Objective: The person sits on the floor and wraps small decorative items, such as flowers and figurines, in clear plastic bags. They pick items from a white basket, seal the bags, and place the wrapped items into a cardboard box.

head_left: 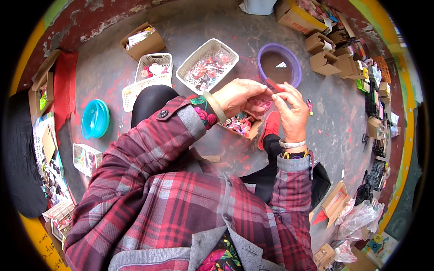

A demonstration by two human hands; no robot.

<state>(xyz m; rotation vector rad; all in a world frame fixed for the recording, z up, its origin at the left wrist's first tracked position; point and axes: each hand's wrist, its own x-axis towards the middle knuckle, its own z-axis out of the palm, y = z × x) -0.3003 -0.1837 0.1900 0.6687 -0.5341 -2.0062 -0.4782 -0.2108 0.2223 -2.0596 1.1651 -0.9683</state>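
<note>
My left hand (239, 96) is closed, its fingers curled around something pink and gauzy-looking (262, 104) whose kind I cannot make out. My right hand (291, 108) pinches close beside it, thumb and forefinger together. A short, narrow red strip (274, 85) spans the fingertips of both hands. Below the hands, a small cardboard box (254, 130) holds pink, red and white small pieces, partly hidden by my left hand. Just beyond, a white plastic basket (181, 71) contains several small red and clear-wrapped items.
A purple basin (296, 65) of dark water stands beyond my right hand. Smaller white baskets (168, 58) sit by my left knee, with teal basins (106, 118) farther left. Cardboard boxes (324, 63) and crates line the right wall; plastic bags (359, 221) lie at lower right.
</note>
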